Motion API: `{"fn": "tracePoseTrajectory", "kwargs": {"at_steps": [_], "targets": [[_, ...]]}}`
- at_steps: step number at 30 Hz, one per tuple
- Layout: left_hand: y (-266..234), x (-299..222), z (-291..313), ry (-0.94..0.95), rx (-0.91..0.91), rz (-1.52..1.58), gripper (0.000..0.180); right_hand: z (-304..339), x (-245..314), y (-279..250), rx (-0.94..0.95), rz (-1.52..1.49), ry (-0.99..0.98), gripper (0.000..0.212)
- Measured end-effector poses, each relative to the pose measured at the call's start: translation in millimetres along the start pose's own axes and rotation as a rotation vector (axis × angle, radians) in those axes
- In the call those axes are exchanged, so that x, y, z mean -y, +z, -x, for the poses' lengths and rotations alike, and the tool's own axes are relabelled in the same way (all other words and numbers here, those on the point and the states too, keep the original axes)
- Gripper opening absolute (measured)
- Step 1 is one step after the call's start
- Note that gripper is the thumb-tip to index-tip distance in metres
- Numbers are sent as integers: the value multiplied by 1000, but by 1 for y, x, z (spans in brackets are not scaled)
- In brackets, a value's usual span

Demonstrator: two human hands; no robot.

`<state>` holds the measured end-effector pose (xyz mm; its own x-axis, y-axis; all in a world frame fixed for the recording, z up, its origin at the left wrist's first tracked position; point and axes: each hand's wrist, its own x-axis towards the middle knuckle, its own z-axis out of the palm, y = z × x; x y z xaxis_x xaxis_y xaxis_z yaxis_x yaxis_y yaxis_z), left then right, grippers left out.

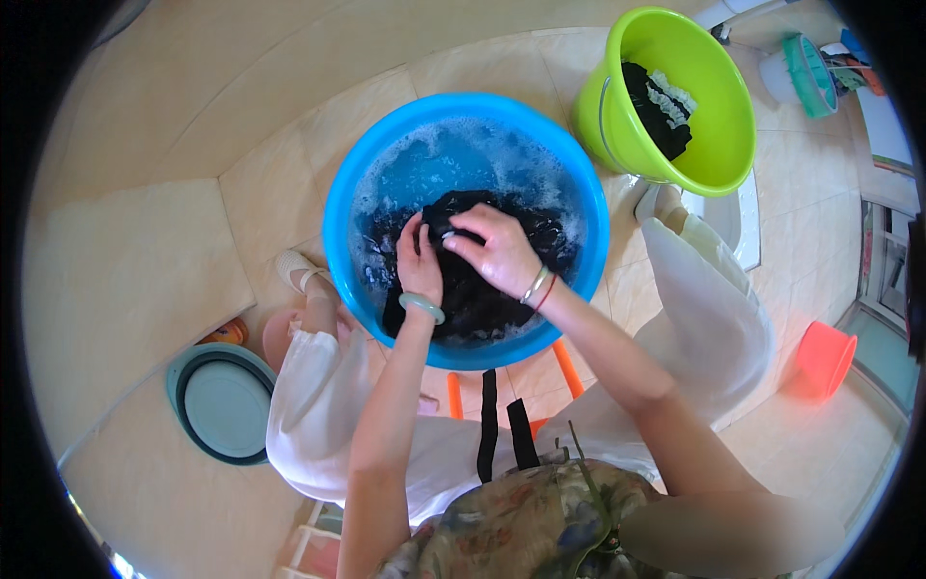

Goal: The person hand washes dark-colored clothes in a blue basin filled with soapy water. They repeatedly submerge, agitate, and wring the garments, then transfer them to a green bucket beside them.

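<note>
Fingers (pixel 470 220) of the right hand (pixel 497 256) are bent, thumb opposed, pinching a raised fold of black cloth (pixel 468 304); those of the left hand (pixel 420 265) curl round the same bunched fold from the other side. The grip looks light, though the undersides are hidden from me.

The cloth lies in the near half of the blue basin (pixel 340 217), part heaped up, part under soapy water (pixel 424 164). Foam lines the far wall and clings about the edges of the cloth.

Assessment: hand-washing in progress. Done: cloth soaked, suds raised, a section taken up between both hands. Apparently left: the rest of the cloth to work through, then wringing and rinsing; I see no sign of either. How clean the cloth is, I cannot tell; black hides any dirt.

Beside the person's left leg, a grey-green tub (pixel 229 410) stands on the floor, holding no laundry.

Beyond the basin, to the right, a lime-green bucket (pixel 721 125) contains a dark garment with white ruffled trim (pixel 646 101). Whether that piece is washed or waiting is undetermined.

Farther off to the right: a coral-red bucket (pixel 820 365), apparently not in use.
</note>
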<state>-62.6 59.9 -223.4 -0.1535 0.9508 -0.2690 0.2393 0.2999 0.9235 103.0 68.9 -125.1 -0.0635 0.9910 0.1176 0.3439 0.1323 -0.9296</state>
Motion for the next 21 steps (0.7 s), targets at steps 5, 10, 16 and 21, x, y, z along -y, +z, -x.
{"fn": "tracePoseTrajectory", "kwargs": {"at_steps": [5, 10, 16, 21], "targets": [[12, -32, 70, 286, 204, -532, 64, -5, -43, -11, 155, 553, -6, 31], [24, -32, 97, 284, 760, -1171, 100, 20, -48, -4, 168, 880, 319, 87], [27, 46, 62, 318, 722, -1237, 76, 82, -78, -8, 23, 642, 679, 83], [13, 75, 27, 196, 498, -824, 41, 104, -126, -10, -204, 128, 600, 70]]}}
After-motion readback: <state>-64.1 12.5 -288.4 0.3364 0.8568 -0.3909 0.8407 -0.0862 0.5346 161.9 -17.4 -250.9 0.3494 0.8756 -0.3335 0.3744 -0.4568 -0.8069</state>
